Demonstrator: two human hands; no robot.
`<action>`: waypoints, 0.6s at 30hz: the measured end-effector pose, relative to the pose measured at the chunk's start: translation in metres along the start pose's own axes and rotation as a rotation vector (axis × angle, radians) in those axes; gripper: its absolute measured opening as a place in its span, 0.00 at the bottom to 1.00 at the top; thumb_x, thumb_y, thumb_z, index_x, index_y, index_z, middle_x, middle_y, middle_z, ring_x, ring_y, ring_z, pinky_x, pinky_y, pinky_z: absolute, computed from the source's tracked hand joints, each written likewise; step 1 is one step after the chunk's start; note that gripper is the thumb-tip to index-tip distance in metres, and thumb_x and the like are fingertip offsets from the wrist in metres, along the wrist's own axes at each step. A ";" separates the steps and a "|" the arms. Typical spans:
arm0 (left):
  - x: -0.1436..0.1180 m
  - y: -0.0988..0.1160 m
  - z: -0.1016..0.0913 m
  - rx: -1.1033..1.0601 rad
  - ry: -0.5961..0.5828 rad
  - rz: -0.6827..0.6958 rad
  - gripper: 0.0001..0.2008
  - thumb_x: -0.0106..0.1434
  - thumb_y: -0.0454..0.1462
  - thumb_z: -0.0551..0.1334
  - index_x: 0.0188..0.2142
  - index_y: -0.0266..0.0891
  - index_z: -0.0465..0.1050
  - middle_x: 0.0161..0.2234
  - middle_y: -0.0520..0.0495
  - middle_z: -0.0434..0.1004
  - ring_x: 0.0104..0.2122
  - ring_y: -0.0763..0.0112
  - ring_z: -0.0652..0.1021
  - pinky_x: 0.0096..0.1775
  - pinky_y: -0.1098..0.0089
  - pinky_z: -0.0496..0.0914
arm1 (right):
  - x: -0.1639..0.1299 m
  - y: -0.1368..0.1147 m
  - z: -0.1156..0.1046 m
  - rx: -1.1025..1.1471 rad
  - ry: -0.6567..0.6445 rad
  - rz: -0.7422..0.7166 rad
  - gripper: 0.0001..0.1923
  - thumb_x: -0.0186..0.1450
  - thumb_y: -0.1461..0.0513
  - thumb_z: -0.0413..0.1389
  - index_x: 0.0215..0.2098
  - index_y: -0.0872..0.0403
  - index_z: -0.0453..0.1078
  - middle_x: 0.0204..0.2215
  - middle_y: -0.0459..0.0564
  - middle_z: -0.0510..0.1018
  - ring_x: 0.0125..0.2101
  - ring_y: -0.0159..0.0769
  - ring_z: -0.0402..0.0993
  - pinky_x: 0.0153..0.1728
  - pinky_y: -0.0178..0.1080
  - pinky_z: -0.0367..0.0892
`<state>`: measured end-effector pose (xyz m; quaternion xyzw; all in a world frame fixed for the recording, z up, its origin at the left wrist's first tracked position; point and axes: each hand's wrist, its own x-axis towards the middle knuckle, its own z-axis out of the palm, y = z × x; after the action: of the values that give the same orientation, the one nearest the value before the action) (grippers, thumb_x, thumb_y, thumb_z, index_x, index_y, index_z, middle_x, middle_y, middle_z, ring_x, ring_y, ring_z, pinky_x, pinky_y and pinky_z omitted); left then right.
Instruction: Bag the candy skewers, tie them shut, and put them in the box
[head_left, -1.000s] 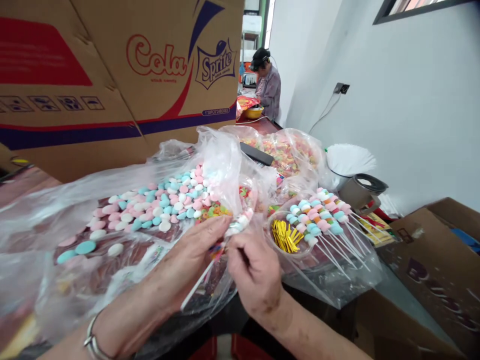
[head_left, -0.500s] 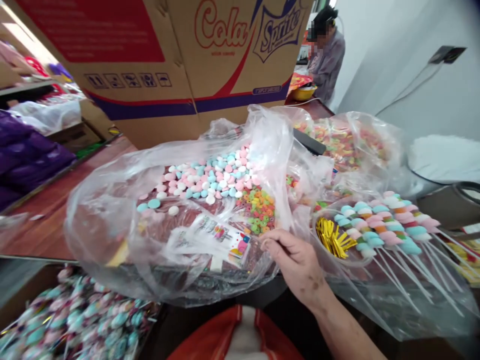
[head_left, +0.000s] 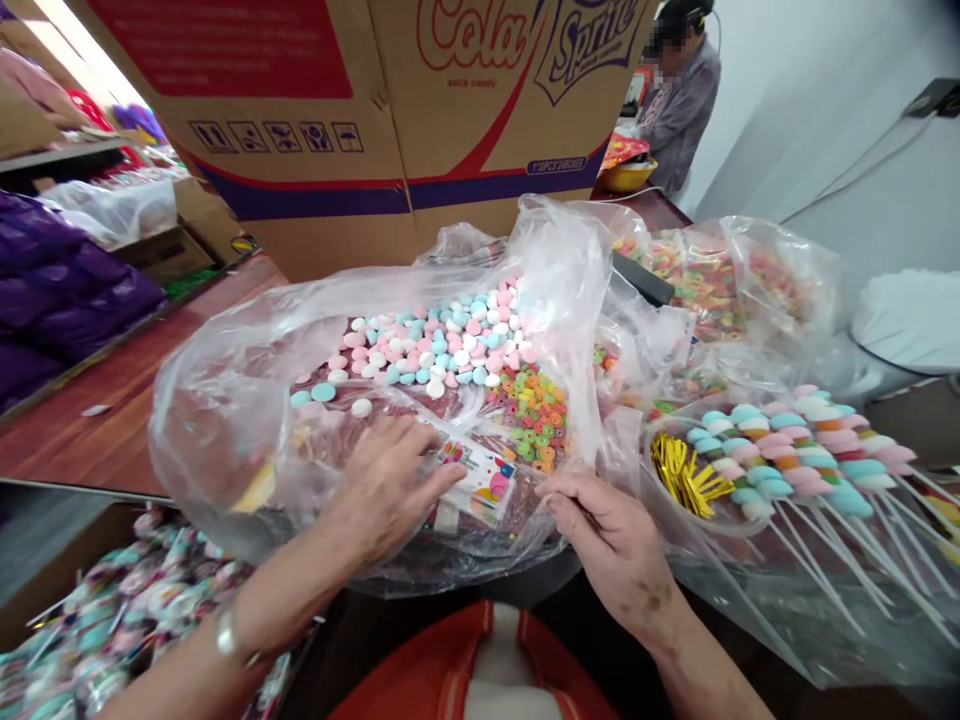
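Note:
My left hand [head_left: 386,490] lies over the left part of some printed clear candy wrappers [head_left: 480,480], thumb apart from the fingers. Its fingertips hide part of the stack. To the right of the wrappers, my right hand [head_left: 607,530] is closed in a pinch. Whatever is between its thumb and finger is too small to make out. Pink, blue and white candies [head_left: 435,345] spread across the plastic sheet [head_left: 225,370] beyond both hands. Small ring-shaped gummies [head_left: 532,415] sit just above my right hand.
Gold twist ties [head_left: 686,480] fill a clear round container, beside several candy skewers [head_left: 795,450] with white sticks. A large cardboard box [head_left: 390,120] stands behind. Finished-looking wrapped candies [head_left: 142,610] fill a box at lower left. Bagged gummies [head_left: 705,270] lie back right; a person [head_left: 682,110] works beyond.
My left hand has come into view and now rests on the printed wrappers. My right hand keeps its pinch near the same spot by the sheet. The whole view has shifted slightly.

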<state>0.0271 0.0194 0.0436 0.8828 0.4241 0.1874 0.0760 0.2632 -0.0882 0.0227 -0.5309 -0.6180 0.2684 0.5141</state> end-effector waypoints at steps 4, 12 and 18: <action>0.025 0.008 0.038 0.063 -0.226 -0.044 0.11 0.64 0.43 0.62 0.31 0.37 0.70 0.33 0.44 0.74 0.36 0.58 0.74 0.40 0.59 0.66 | -0.006 0.002 -0.005 -0.046 0.023 -0.035 0.08 0.67 0.68 0.53 0.37 0.54 0.75 0.32 0.45 0.80 0.32 0.28 0.76 0.36 0.26 0.69; 0.030 0.004 0.031 0.000 -0.281 0.011 0.16 0.70 0.38 0.52 0.28 0.38 0.70 0.30 0.46 0.74 0.34 0.61 0.73 0.39 0.62 0.63 | -0.004 0.008 0.000 -0.004 0.025 0.017 0.08 0.68 0.67 0.52 0.38 0.53 0.74 0.32 0.46 0.80 0.32 0.29 0.75 0.36 0.29 0.69; 0.032 0.035 0.020 -0.107 0.042 0.239 0.14 0.71 0.37 0.52 0.29 0.38 0.69 0.26 0.49 0.70 0.30 0.66 0.70 0.36 0.64 0.61 | 0.014 0.002 0.004 0.123 0.118 0.327 0.16 0.62 0.60 0.58 0.48 0.55 0.69 0.35 0.47 0.77 0.26 0.29 0.69 0.27 0.31 0.67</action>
<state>0.0783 0.0232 0.0445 0.9176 0.3067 0.2360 0.0912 0.2616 -0.0743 0.0249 -0.6066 -0.4746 0.3542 0.5305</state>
